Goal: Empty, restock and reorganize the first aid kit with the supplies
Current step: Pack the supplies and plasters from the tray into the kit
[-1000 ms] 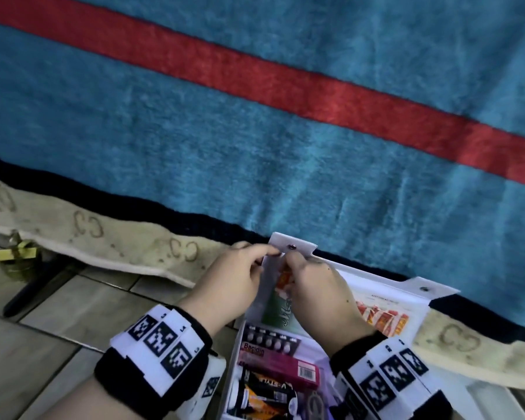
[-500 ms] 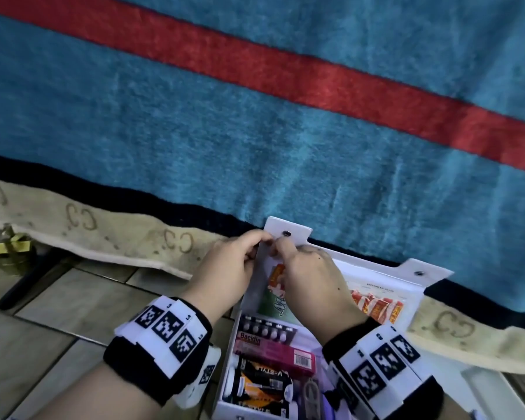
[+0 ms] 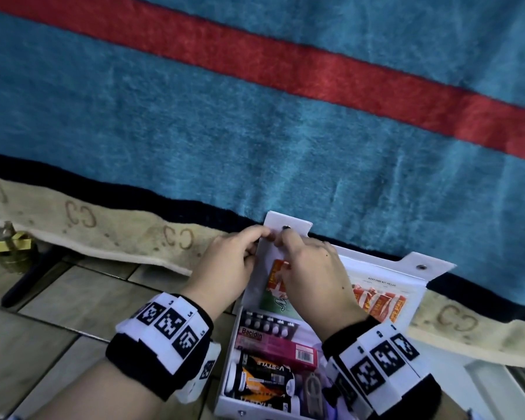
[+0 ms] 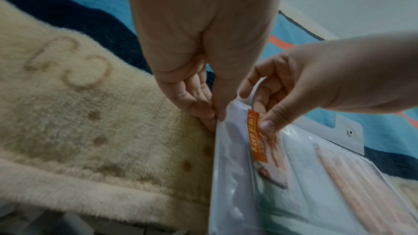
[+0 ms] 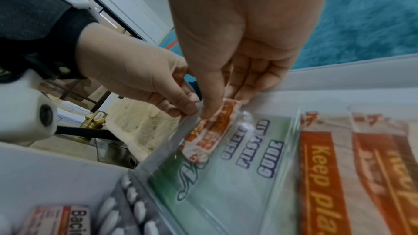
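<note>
Inside the open first aid kit's lid (image 3: pixel 419 265), our left hand (image 3: pixel 225 268) pinches the clear sleeve's edge (image 4: pixel 220 131) while our right hand (image 3: pixel 309 277) pinches the light, limp, crushable Keep Plast plaster strip (image 5: pixel 212 131) by its top end.
</note>
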`<state>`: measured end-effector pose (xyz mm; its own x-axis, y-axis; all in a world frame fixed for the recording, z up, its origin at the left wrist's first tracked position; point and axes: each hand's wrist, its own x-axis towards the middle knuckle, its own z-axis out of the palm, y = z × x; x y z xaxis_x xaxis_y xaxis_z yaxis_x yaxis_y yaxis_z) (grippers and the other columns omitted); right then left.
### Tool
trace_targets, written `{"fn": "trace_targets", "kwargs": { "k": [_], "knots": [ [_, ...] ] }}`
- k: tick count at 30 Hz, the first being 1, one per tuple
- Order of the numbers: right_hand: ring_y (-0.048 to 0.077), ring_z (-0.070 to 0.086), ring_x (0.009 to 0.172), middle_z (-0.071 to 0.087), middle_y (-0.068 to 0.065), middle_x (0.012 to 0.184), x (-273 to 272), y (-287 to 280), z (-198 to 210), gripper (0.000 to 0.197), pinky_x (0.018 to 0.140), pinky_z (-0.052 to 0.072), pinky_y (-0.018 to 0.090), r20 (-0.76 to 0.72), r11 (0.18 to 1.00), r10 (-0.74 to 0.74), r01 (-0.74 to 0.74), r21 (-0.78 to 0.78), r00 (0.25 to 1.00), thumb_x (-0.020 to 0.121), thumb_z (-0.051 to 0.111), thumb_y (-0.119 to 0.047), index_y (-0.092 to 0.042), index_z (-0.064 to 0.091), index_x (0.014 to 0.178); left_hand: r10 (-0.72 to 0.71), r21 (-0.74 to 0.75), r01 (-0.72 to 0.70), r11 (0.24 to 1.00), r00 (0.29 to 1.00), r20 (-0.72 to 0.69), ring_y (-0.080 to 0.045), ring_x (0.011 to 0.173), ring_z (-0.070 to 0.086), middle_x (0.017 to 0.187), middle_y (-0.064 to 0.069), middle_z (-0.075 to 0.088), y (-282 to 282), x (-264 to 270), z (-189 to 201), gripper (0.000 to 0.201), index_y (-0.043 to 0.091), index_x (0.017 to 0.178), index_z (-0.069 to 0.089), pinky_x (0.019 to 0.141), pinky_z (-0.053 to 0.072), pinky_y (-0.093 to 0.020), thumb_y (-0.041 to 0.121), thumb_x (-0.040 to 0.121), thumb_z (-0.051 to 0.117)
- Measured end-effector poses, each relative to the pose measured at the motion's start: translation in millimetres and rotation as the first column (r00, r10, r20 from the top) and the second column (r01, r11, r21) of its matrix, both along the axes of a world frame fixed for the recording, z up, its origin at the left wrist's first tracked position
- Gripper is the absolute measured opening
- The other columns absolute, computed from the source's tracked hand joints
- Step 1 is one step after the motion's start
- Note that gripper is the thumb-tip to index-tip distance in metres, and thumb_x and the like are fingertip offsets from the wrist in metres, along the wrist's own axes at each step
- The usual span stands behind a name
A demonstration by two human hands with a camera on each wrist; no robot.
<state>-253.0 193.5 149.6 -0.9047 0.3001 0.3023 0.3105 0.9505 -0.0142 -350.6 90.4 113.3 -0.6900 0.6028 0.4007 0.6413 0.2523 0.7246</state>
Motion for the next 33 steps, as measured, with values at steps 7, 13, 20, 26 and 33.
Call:
{"fn": "trace_targets", "kwargs": {
  "k": [7,13,20,26,33],
  "knots": [
    [0.022,0.048,0.111,0.064,0.001,0.099,0.6,-2.2,-2.0,0.040,0.087,0.025,0.030,0.013,0.999,0.029,-0.030,0.023,0.999,0.075,0.052,0.000,-0.023,0.048,0.108,0.007,0.013,-0.007,1.000,1.000,0.000,-0.010,0.066,0.054,0.073,0.010,0.056,0.4,0.9,0.2,0.054,0.042,0.109,0.058,0.070,0.053,-0.035,-0.002,0.076,0.057],
    [0.025,0.052,0.107,0.066,0.002,0.096,3.9,-6.9,1.0,0.042,0.085,0.031,0.034,-0.002,0.999,0.007,-0.007,0.043,1.000,0.077,0.052,-0.004,-0.020,0.046,0.116,0.014,0.004,-0.014,1.000,1.000,0.002,-0.001,0.061,0.049,0.067,0.016,0.050,-0.7,3.3,2.9,0.056,0.042,0.109,0.059,0.070,0.050,-0.025,-0.004,0.077,0.057],
    [0.030,0.058,0.086,0.065,0.004,0.073,-0.6,-8.6,-6.7,0.039,0.076,0.032,0.035,-0.031,0.999,-0.016,0.018,0.045,0.999,0.063,0.053,0.004,-0.016,0.054,0.097,0.010,0.013,-0.010,1.000,1.000,0.009,-0.001,0.062,0.050,0.069,0.012,0.053,0.2,2.2,1.5,0.053,0.037,0.108,0.062,0.070,0.051,-0.028,-0.005,0.076,0.055],
    [0.024,0.055,0.097,0.066,-0.002,0.097,5.6,-8.6,0.3,0.041,0.080,0.028,0.033,-0.091,0.990,-0.075,0.085,0.112,0.993,0.074,0.065,-0.011,-0.023,0.052,0.111,0.011,-0.086,-0.011,0.996,1.000,-0.005,-0.015,0.078,0.059,0.087,0.003,0.063,-2.8,7.6,6.8,0.055,0.037,0.119,0.057,0.075,0.050,-0.029,-0.002,0.081,0.053],
    [0.022,0.057,0.090,0.062,-0.010,0.082,80.8,9.5,44.8,0.033,0.075,0.020,0.030,-0.346,0.988,-0.157,0.146,-0.058,0.925,0.072,0.076,-0.032,-0.027,0.057,0.098,0.092,-0.331,-0.169,0.928,0.967,-0.237,-0.022,0.092,0.053,0.093,0.002,0.047,-15.6,43.0,23.9,0.023,0.031,0.110,0.053,0.068,0.042,-0.032,0.028,0.087,0.056]
  ]
}}
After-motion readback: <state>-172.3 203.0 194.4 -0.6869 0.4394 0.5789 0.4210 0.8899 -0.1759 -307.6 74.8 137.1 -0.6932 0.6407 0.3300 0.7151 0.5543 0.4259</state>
